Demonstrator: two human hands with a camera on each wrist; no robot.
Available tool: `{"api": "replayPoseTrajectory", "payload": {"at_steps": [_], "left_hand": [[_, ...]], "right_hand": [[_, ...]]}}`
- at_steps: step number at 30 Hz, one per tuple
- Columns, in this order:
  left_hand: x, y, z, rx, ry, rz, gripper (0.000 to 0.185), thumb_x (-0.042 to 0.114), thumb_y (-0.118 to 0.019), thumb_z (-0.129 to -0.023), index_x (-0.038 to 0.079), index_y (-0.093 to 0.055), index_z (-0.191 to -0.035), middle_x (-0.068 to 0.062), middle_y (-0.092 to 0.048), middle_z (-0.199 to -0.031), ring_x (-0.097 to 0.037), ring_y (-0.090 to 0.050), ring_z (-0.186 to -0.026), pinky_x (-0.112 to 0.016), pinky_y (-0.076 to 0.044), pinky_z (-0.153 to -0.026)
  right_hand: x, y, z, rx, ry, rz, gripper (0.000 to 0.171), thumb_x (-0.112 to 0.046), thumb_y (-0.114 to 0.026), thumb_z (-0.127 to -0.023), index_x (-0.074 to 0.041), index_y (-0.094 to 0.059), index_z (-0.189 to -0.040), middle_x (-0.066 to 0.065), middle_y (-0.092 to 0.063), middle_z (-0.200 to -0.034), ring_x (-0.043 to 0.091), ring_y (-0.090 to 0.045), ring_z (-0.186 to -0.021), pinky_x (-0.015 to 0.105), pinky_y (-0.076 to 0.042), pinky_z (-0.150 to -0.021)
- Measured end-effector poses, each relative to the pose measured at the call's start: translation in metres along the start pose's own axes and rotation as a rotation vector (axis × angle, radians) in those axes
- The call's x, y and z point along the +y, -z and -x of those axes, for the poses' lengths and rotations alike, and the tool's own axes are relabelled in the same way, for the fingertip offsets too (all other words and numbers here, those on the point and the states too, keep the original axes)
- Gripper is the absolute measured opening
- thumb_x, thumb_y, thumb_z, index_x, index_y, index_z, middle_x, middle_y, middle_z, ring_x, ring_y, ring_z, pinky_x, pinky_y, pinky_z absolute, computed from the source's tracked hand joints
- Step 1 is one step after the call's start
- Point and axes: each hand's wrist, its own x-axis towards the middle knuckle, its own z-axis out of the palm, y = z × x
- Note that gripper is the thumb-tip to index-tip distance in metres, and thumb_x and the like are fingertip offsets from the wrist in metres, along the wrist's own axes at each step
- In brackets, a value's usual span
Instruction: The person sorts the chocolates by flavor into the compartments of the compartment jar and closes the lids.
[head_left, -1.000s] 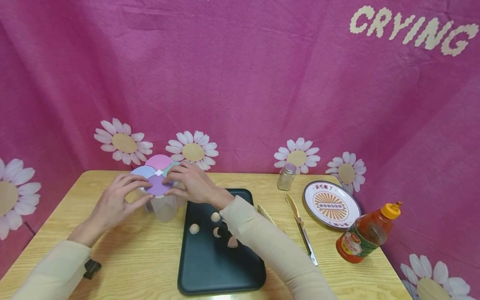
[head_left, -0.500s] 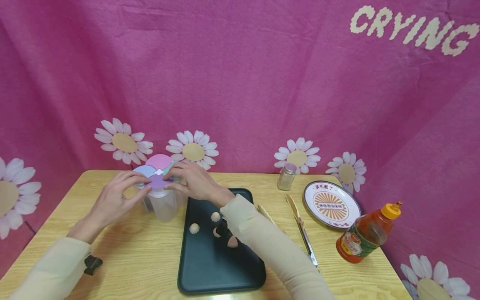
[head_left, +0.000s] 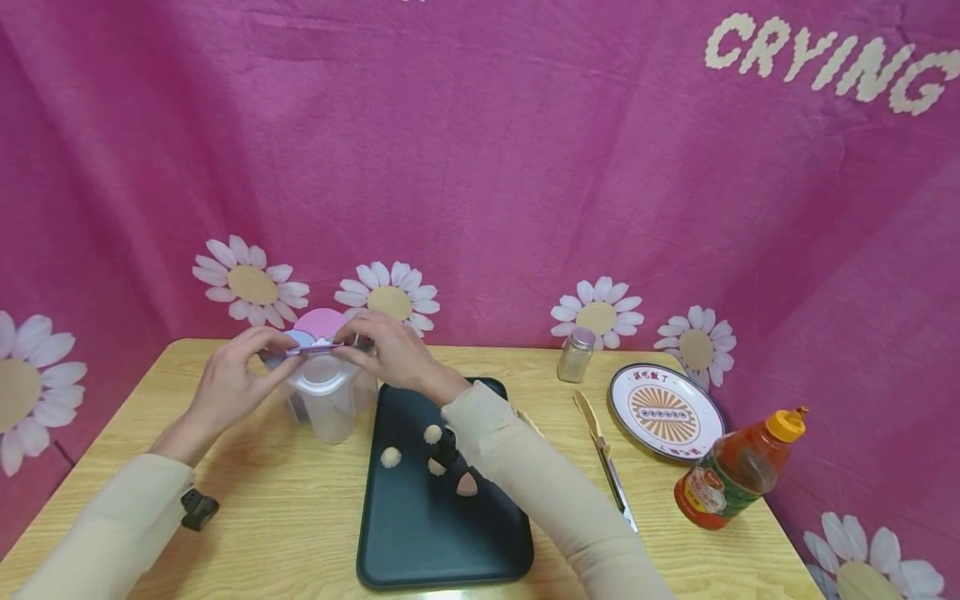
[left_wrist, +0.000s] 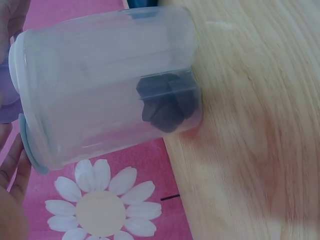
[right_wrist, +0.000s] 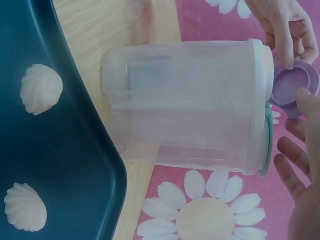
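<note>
Pale wood-grain table (head_left: 262,533); on it a smooth, dark rectangular tray (head_left: 442,546), round-cornered, and beside its far left corner an upright, translucent plastic canister (head_left: 330,412). Left hand (head_left: 232,382) and right hand (head_left: 393,352), fingers bent, pinch opposite edges of a round purple plastic lid (right_wrist: 290,86), tilted up above the canister's near opening. Ridged, pale shell-shaped pieces (head_left: 390,457) lie in the tray.
</note>
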Motion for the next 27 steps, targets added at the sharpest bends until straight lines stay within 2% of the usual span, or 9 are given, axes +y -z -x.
{"api": "replayPoseTrajectory", "payload": {"at_steps": [6,13,17,20,24,27], "left_hand": [[-0.001,-0.002,-0.009,0.014,0.108,0.096,0.021,-0.003,-0.083,-0.085,0.001,-0.072,-0.102,-0.016,-0.075,-0.092,0.013,-0.055,-0.08,-0.005,-0.046,-0.075],[-0.001,-0.003,-0.012,-0.019,0.2,0.105,0.02,0.005,-0.081,-0.091,0.002,-0.072,-0.108,-0.014,-0.074,-0.096,0.013,-0.054,-0.083,-0.007,-0.045,-0.075],[-0.001,-0.003,-0.013,-0.022,0.211,0.106,0.02,0.006,-0.08,-0.091,0.002,-0.071,-0.108,-0.013,-0.073,-0.095,0.011,-0.054,-0.081,-0.008,-0.046,-0.074],[0.0,-0.004,-0.013,-0.03,0.213,0.11,0.02,0.008,-0.08,-0.092,0.003,-0.071,-0.109,-0.012,-0.072,-0.095,0.009,-0.054,-0.081,-0.011,-0.047,-0.075],[0.001,-0.005,-0.012,-0.023,0.231,0.118,0.02,0.009,-0.081,-0.092,0.005,-0.072,-0.109,-0.012,-0.072,-0.096,0.006,-0.054,-0.082,-0.014,-0.048,-0.075],[0.0,-0.004,-0.011,-0.007,0.226,0.123,0.021,0.007,-0.082,-0.09,0.005,-0.073,-0.109,-0.013,-0.072,-0.095,0.006,-0.054,-0.081,-0.013,-0.047,-0.073]], "right_hand": [[0.002,0.0,-0.006,0.057,-0.069,-0.073,0.016,-0.018,-0.077,-0.097,-0.009,-0.075,-0.111,0.005,-0.075,-0.099,0.014,-0.069,-0.088,0.01,-0.049,-0.079],[0.003,-0.002,-0.009,0.086,-0.117,-0.136,0.018,-0.016,-0.077,-0.097,-0.007,-0.075,-0.113,0.008,-0.075,-0.101,0.016,-0.068,-0.09,0.011,-0.049,-0.078],[0.0,-0.001,-0.006,0.093,-0.142,-0.15,0.021,-0.017,-0.077,-0.097,-0.008,-0.074,-0.115,0.008,-0.075,-0.103,0.016,-0.069,-0.089,0.012,-0.05,-0.078],[-0.003,0.005,0.0,0.099,-0.162,-0.139,0.026,-0.02,-0.078,-0.097,-0.009,-0.073,-0.12,0.009,-0.074,-0.106,0.017,-0.07,-0.092,0.019,-0.056,-0.081],[-0.01,0.014,0.012,0.121,-0.147,-0.081,0.032,-0.025,-0.078,-0.097,-0.011,-0.072,-0.124,0.007,-0.074,-0.11,0.02,-0.072,-0.095,0.029,-0.06,-0.083],[-0.017,0.023,0.026,0.15,-0.135,-0.032,0.035,-0.029,-0.077,-0.097,-0.012,-0.072,-0.126,0.004,-0.074,-0.113,0.021,-0.072,-0.098,0.028,-0.059,-0.082]]}}
